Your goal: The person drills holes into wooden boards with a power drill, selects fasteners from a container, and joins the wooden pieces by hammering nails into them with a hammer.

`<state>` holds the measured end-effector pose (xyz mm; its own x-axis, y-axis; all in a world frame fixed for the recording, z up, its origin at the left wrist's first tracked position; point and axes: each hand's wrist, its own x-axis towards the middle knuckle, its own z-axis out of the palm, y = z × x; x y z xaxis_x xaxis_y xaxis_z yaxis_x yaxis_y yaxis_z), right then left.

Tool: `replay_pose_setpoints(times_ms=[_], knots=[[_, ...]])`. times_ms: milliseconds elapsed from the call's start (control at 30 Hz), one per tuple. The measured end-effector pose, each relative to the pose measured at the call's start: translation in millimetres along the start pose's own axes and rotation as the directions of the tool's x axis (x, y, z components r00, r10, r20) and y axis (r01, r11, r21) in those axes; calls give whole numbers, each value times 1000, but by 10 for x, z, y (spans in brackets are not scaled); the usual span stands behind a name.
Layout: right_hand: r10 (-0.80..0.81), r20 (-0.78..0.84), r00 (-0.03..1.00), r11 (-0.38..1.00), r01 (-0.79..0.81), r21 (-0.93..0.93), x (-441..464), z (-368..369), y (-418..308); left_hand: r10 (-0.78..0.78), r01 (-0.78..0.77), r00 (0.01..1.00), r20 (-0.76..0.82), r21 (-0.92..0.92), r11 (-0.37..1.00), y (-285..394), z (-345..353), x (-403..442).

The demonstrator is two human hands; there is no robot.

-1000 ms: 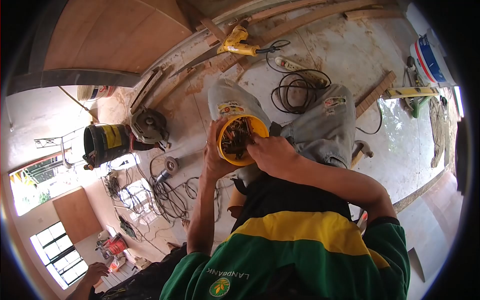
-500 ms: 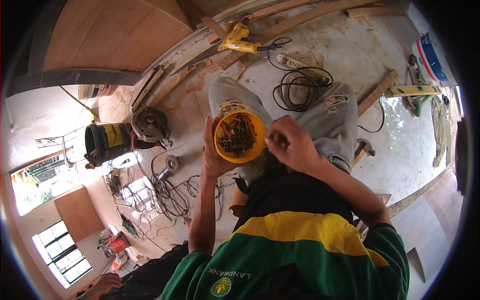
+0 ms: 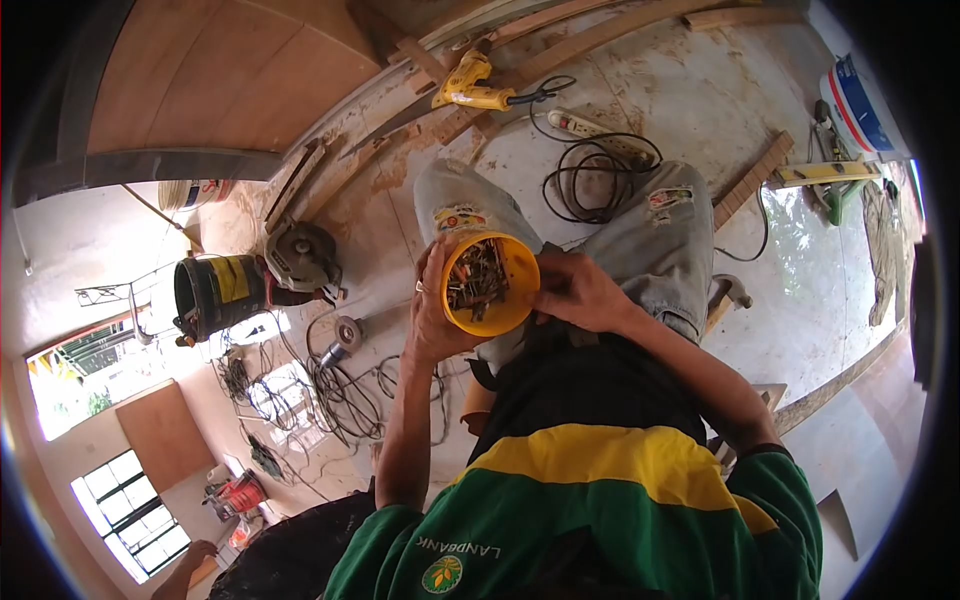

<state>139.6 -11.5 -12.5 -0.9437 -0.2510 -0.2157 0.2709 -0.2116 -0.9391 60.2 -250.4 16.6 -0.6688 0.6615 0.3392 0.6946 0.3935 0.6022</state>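
My left hand (image 3: 432,315) is wrapped round a yellow plastic tub (image 3: 518,312) above my knees. The tub tilts to the left, and a jumble of screws and small fasteners (image 3: 476,276) lies along its left side. My right hand (image 3: 582,292) is closed at the tub's right edge, with the thumb at the rim and the other fingers largely hidden behind it.
A yellow drill (image 3: 474,84) and a coiled cable (image 3: 592,185) lie on the floor ahead. To the left are a circular saw (image 3: 302,255), a black bucket (image 3: 215,295) and an angle grinder (image 3: 345,338). A hammer (image 3: 735,292) lies right. Another person's arm (image 3: 190,568) shows lower left.
My right hand has come in from beside the tub to its rim. The tub has moved slightly right and tipped, and its contents have gathered on the left.
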Motion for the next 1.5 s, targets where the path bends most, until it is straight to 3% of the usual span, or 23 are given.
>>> replay_pose_setpoints(times_ms=[167, 267, 333, 433, 467, 533, 633, 867, 933, 1033, 1133, 1200, 1233, 1300, 1333, 1400, 1433, 1500], knots=[[-24, 5, 1000, 999, 24, -30, -10, -10, 16, 35, -35, 999, -2, 23, 999, 41, -37, -34], [-16, 11, 1000, 999, 17, -28, -9, -10, 0, -21, 25, 998, 56, -74, 997, 29, -79, -88], [-4, 16, 1000, 1000, 4, -18, -11, -7, -7, -62, 72, 997, 38, -364, 929, 27, -75, -106], [-6, 22, 1000, 1000, 6, -4, 1, 2, -20, -143, 122, 990, -10, -474, 872, 68, -69, -114], [-4, 27, 1000, 1000, 4, 0, 5, 3, -43, -143, 121, 990, -10, -473, 873, 64, -81, -125], [-3, 32, 999, 1000, 3, 4, 15, -2, -64, -144, 139, 990, -2, -247, 959, 55, -110, -143], [9, 40, 999, 1000, -8, -14, 26, -15, -74, -148, 145, 989, -10, -156, 977, 92, -109, -141], [1, 53, 999, 1000, -1, -8, 58, -37, 10, -114, 116, 993, 22, -111, 987, 146, -107, -106], [-6, 55, 998, 1000, 6, -5, 60, -34, 25, -185, 176, 982, -47, -161, 971, 167, -44, -121], [-34, 45, 998, 999, 35, -19, 69, -22, -1, -149, 140, 983, -105, -88, 986, 143, 34, -100], [13, 3, 1000, 990, -13, -144, 34, -14, -144, -149, 138, 981, -127, -87, 987, 137, 54, -82], [-279, -281, 918, 888, 135, -440, 20, 72, -269, -182, 171, 976, -118, -100, 980, 154, 55, -77], [-277, -282, 919, 889, 134, -438, 62, 118, -340, -211, 199, 972, -106, -113, 973, 160, 52, -68], [-607, -2, 794, 632, 482, -607, 189, 245, -471, -165, 154, 981, -103, -107, 982, 151, 58, -28], [-609, -4, 793, 630, 481, -610, 259, 316, -471, -114, 103, 988, -106, -100, 990, 149, 67, -2], [-380, 172, 909, 544, 370, -753, 423, 456, -390, -101, 89, 988, -115, -104, 991, 171, 76, 42], [-381, 175, 908, 542, 373, -753, 518, 512, -332, -96, 83, 988, -121, -106, 991, 186, 76, 51], [-223, 125, 967, 436, 214, -874, 700, 569, -255, -93, 83, 989, -116, -93, 992, 194, 74, 69]])
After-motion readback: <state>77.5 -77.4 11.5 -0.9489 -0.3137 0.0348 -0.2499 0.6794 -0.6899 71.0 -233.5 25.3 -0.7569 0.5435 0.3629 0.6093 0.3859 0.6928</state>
